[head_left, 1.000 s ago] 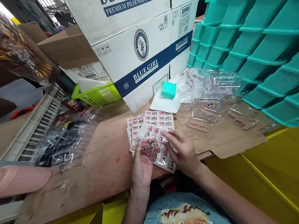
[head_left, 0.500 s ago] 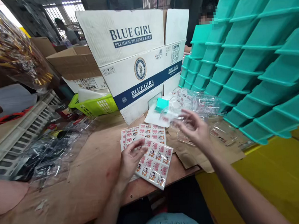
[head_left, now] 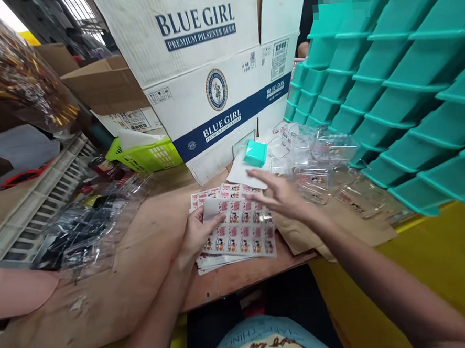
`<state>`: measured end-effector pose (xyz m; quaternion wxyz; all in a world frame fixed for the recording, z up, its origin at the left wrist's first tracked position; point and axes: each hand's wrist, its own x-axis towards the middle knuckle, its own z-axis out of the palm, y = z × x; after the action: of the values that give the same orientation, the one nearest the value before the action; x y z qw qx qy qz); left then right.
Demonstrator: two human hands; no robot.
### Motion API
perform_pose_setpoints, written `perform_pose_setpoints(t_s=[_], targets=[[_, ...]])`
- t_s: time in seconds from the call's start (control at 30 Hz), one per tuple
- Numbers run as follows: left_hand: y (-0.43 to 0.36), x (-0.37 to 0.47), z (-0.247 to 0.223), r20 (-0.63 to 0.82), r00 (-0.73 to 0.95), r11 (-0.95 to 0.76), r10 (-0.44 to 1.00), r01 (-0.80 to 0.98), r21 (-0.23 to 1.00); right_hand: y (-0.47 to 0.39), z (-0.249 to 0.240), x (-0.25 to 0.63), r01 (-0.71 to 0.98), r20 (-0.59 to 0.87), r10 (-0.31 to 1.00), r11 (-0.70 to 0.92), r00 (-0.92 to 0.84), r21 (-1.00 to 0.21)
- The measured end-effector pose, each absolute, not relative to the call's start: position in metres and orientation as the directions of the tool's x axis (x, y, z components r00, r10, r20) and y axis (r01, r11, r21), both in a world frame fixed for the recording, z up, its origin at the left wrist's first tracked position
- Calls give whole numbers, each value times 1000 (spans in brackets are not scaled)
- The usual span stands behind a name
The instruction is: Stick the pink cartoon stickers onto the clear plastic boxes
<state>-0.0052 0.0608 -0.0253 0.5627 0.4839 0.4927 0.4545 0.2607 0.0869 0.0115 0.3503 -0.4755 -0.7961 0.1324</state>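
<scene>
My left hand (head_left: 200,229) pinches the left edge of a sticker sheet (head_left: 244,231) printed with pink lettering and small cartoon figures. More sticker sheets (head_left: 205,195) lie under it on the wooden table. My right hand (head_left: 283,194) hovers at the sheet's upper right corner, fingers apart; I see nothing held in it. Just beyond that hand a small teal box (head_left: 255,152) rests on a white sheet (head_left: 236,168). To its right, clear plastic covers (head_left: 333,146) with stickers on them lie in a loose pile.
A tall white beer carton (head_left: 213,54) stands at the back. Stacked teal bins (head_left: 404,95) rise on the right. On the left are a lime green basket (head_left: 147,157), a white crate (head_left: 56,200) and clear packaging (head_left: 83,251). Part of another person's arm (head_left: 302,49) shows behind the carton.
My right hand has moved left from the clear covers to the sticker sheet, and the clear piece by its fingers is out of it. My left hand has turned and lifted the sheet.
</scene>
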Motion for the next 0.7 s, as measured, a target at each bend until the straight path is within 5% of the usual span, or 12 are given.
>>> perform_pose_setpoints(t_s=[0.1,0.2,0.4,0.7], targets=[[54,-5,-14,-185,170,221,968,-226,949,82,-1,226,495,266,858,479,-440,-725],[53,-13,-10,-242,234,297,942,-234,926,86,0,222,480,212,823,494,-527,-725],[36,-14,-16,-268,90,280,959,-431,858,57,10,184,628,610,717,654,-337,-422],[4,-16,-6,-245,23,224,969,-493,841,15,1,139,624,646,704,655,-297,-427]])
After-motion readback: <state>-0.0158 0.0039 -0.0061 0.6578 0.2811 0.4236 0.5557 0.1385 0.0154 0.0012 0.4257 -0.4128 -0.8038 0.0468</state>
